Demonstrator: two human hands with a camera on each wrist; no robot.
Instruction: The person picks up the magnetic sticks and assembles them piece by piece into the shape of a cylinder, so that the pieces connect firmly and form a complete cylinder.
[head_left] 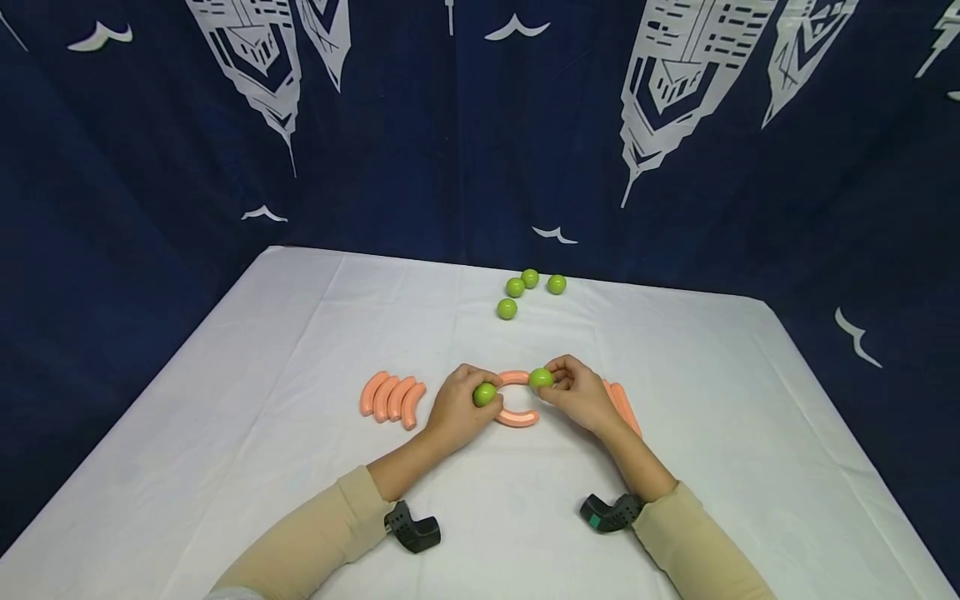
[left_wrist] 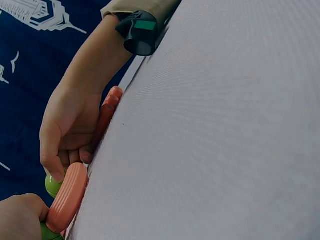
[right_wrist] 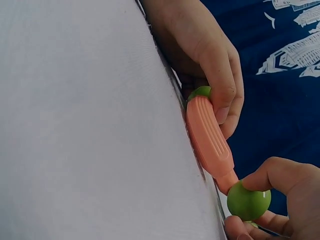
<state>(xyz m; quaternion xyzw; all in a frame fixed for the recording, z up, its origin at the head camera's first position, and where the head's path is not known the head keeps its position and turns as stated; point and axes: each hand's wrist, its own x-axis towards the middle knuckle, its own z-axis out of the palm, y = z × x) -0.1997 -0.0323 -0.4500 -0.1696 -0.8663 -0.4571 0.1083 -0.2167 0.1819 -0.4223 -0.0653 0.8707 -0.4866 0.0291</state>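
My left hand (head_left: 450, 410) grips a green ball (head_left: 484, 394), its thumb and fingertips reaching the left ends of two curved orange plastic pieces. These pieces, a far one (head_left: 513, 377) and a near one (head_left: 518, 418), bow away from each other like parts of a ring. At the ring's right side my right hand (head_left: 583, 402) pinches another green ball (head_left: 541, 378), close against the far piece's right end. The right wrist view shows that ball (right_wrist: 248, 201) between thumb and fingers, with the ridged near piece (right_wrist: 207, 132) beside it.
Several curved orange pieces (head_left: 392, 398) lie in a row left of my left hand. More orange pieces (head_left: 622, 407) lie partly hidden behind my right hand. Several loose green balls (head_left: 507, 309) sit toward the far edge of the white-covered table (head_left: 315, 350). A dark blue patterned curtain (head_left: 450, 133) hangs behind.
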